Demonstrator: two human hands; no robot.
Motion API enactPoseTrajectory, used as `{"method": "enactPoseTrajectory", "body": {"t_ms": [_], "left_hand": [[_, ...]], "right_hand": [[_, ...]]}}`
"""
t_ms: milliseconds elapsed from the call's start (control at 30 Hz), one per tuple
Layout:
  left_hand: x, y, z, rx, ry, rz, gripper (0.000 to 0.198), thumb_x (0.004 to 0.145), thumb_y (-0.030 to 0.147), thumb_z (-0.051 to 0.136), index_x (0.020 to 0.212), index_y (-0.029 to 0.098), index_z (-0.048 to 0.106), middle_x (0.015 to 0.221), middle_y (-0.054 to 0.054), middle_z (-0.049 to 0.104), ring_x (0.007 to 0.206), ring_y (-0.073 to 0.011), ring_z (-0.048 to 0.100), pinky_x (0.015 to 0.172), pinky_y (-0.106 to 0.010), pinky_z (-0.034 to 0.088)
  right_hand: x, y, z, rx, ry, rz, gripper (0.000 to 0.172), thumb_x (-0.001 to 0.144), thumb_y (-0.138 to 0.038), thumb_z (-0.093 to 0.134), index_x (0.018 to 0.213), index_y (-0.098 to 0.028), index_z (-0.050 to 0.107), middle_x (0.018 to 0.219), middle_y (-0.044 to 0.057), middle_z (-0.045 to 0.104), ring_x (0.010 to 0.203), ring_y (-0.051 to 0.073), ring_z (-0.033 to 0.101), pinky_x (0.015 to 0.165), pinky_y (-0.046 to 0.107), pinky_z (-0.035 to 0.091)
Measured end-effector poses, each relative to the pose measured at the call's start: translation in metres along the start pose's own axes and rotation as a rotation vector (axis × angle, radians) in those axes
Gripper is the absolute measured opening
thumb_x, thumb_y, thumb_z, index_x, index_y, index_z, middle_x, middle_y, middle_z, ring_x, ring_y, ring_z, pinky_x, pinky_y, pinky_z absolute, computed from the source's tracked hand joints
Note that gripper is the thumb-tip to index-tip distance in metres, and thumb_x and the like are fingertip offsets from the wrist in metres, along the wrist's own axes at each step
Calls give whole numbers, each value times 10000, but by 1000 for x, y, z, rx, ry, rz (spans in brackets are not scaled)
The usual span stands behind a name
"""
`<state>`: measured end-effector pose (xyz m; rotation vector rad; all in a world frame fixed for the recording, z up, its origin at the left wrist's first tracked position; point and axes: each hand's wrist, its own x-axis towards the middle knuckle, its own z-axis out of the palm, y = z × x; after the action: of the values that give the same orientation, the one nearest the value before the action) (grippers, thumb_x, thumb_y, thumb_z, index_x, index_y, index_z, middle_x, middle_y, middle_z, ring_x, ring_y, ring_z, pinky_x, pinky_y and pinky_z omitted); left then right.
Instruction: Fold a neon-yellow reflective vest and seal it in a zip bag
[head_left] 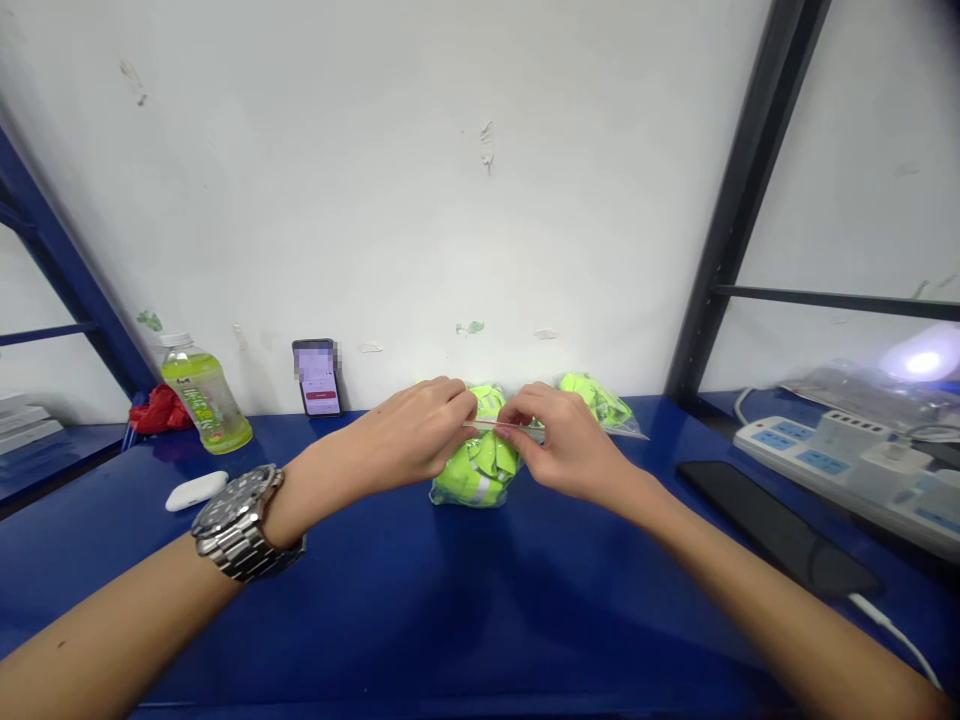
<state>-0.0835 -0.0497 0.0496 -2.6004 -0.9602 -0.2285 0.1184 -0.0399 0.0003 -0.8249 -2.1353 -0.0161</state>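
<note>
Fingers (pixel 459 405) of both hands on clear bag (pixel 480 470) of neon-green pieces.

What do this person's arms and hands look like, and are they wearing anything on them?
Both forearms are bare, no sleeves or gloves in view. The left hand has a chunky silver metal wristwatch with a dark round dial and link bracelet at its wrist. The right hand wears nothing visible.

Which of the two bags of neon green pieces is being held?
The nearer bag, pinched at its top by both hands; the other bag lies untouched behind the right hand.
</note>
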Motion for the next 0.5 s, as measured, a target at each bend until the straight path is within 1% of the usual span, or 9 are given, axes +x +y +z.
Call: {"method": "enactPoseTrajectory", "body": {"t_ms": [67, 133, 367, 500], "left_hand": [[-3, -3, -3, -70, -20, 4, 188, 962, 242, 399, 885, 138, 536, 843, -59, 550, 712, -156, 507, 653, -282, 407], [-5, -5, -4, -113, -20, 30, 187, 963, 226, 388, 877, 146, 533, 836, -51, 551, 708, -149, 503, 651, -278, 400], [-6, -4, -1, -130, 39, 128, 208, 955, 173, 358, 828, 152, 522, 762, -42, 527, 688, -148, 465, 642, -287, 375], [-5, -2, -1, -147, 40, 150, 218, 950, 164, 360, 798, 157, 515, 728, -31, 515, 663, -142, 455, 618, -283, 367]], "right_hand": [[0, 1, -1, 22, -18, 4, 82, 798, -88, 587, 758, -159, 591, 720, 26, 597, 707, 160, 518, 645, 281, 373], [0, 1, 0, 36, -30, -3, 86, 796, -81, 585, 769, -162, 580, 729, 23, 594, 708, 157, 512, 646, 277, 372], [-1, 2, -2, 21, -45, -82, 93, 819, -86, 543, 778, -169, 549, 749, 34, 578, 728, 165, 490, 664, 287, 378], [-2, 3, -3, -4, -50, -144, 92, 835, -99, 511, 785, -164, 553, 745, 50, 581, 735, 177, 490, 662, 300, 378]]}}
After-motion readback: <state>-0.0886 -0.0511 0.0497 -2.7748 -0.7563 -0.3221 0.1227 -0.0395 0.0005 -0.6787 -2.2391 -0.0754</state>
